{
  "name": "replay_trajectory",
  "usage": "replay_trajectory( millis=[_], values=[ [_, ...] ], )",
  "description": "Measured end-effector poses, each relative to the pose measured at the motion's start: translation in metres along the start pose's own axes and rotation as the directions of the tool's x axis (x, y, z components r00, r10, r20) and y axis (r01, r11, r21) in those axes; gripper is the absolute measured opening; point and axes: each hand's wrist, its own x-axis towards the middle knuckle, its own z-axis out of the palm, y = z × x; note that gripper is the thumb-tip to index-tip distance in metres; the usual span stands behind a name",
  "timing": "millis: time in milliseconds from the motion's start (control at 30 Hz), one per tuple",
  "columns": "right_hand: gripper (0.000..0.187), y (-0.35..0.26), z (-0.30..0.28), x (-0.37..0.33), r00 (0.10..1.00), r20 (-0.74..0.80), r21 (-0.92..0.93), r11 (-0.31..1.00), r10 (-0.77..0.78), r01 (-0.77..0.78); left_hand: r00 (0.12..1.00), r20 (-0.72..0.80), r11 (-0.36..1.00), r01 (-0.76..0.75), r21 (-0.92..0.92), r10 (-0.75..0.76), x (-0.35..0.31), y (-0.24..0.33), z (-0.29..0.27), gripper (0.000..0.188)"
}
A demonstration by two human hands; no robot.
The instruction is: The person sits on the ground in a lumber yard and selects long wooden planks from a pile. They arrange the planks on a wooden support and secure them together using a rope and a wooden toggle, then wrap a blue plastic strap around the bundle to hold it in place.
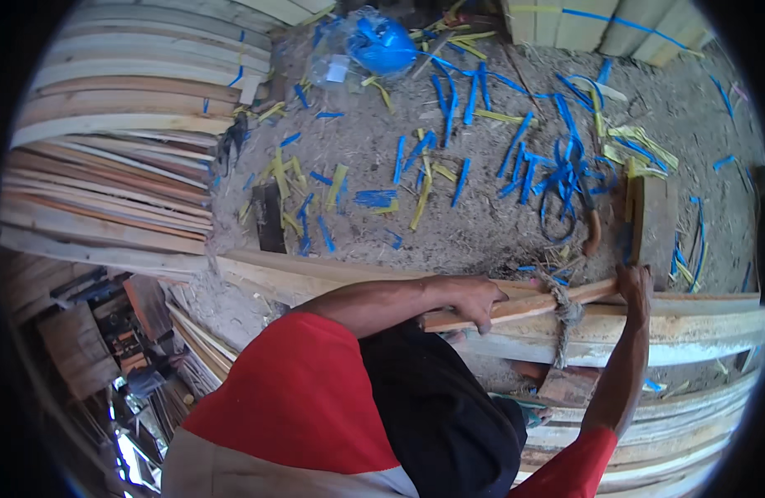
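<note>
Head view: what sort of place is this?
Probably a timber yard or rough wood workshop: stacked boards at upper left, blue and yellow strap scraps scattered over a dirt floor.

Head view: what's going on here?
A person is bent over a row of planks, both bare hands on a wooden stick. The right hand grips its right end, while the left hand lies over it nearer the left end. Between them, a rope crosses the stick and runs down across the planks. Blue strips and yellow strips litter the ground beyond.
</note>
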Motion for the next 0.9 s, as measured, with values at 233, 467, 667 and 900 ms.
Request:
replay_trajectory(
  millis=[233, 467, 667, 900],
  values=[
    [0.038, 0.002, 0.016, 0.017, 0.999, -0.019, -0.004, 1.0, -0.031, 0.031, 0.807, -0.59, 0.846, 0.296, 0.444, 0.028, -0.01, 0.0, 0.076, 0.051],
    [0.036, 0.018, -0.003, -0.006, 0.991, -0.063, -0.182, 0.977, -0.12, 0.107, 0.87, -0.468, 0.891, 0.085, 0.445, 0.151, 0.005, -0.032, 0.049, 0.057],
    [0.022, 0.051, 0.02, -0.002, 0.949, -0.108, -0.31, 0.917, -0.295, 0.25, 0.873, -0.442, 0.898, 0.012, 0.44, 0.205, 0.018, -0.048, 0.033, 0.057],
    [0.01, 0.059, 0.023, -0.011, 0.896, -0.206, -0.351, 0.884, -0.394, 0.308, 0.841, -0.499, 0.924, -0.004, 0.383, 0.21, 0.034, -0.068, 0.029, 0.057]
  ],
)
